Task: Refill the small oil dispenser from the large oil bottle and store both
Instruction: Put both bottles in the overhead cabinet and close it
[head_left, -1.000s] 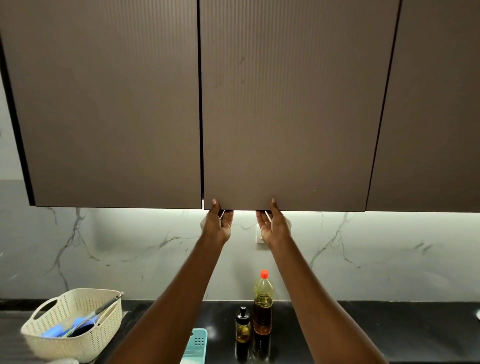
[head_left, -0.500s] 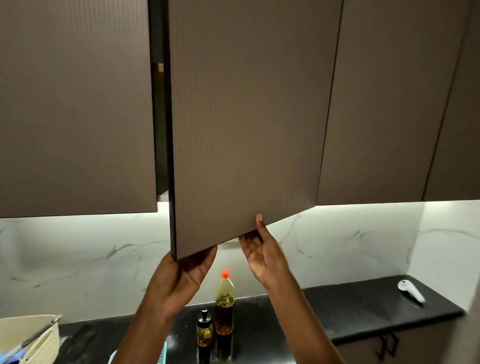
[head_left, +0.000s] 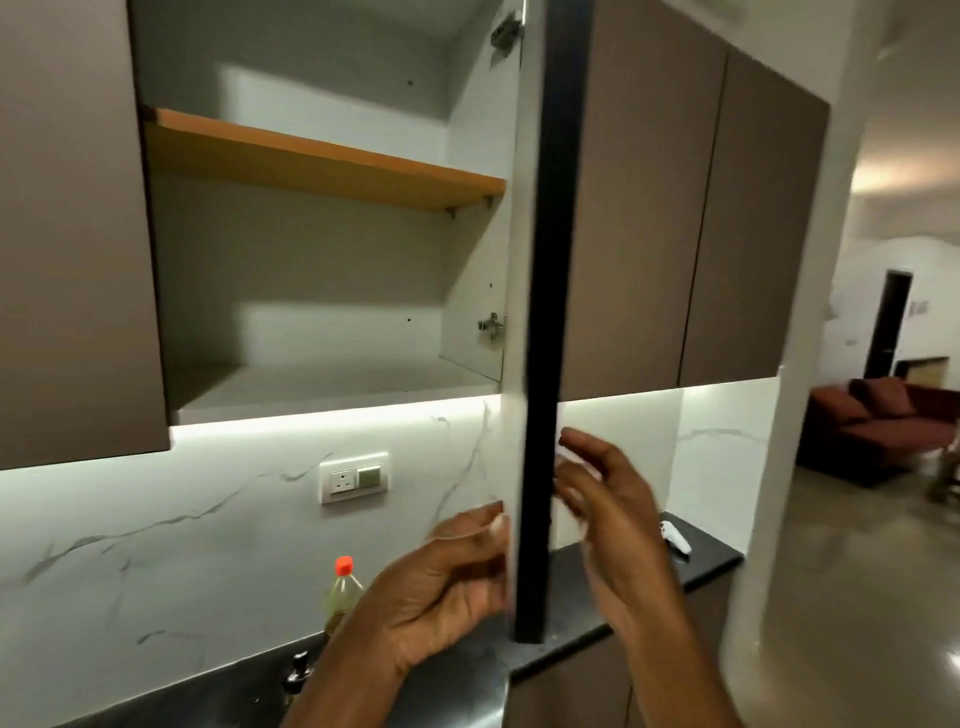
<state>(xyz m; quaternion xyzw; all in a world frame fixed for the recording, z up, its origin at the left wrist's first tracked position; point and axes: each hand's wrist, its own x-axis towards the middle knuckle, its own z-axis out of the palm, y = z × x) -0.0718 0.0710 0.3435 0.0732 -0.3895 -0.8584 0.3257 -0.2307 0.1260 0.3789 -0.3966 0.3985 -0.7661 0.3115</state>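
The wall cupboard's door (head_left: 535, 312) stands swung wide, edge-on to me, showing a bare lower floor and a wooden shelf (head_left: 322, 161) above. My left hand (head_left: 447, 587) touches the door's inner face near its bottom corner with the fingertips. My right hand (head_left: 608, 514) hovers just right of the door edge, fingers spread and blurred, holding nothing. On the black counter (head_left: 571, 629) below, the large oil bottle (head_left: 343, 587) with its orange cap stands upright, partly behind my left forearm. The small dispenser (head_left: 298, 670) with a black top stands left of it, mostly hidden.
Closed brown cupboard doors flank the opening, one at the left (head_left: 72, 234) and others at the right (head_left: 691, 223). A socket plate (head_left: 354, 477) sits on the marble backsplash. A small white object (head_left: 675, 538) lies at the counter's right end. Beyond is a room with a red sofa (head_left: 883, 426).
The cupboard door has swung from closed to fully open, exposing the shelves. My right hand has come off the door's bottom edge. My view has turned to the right.
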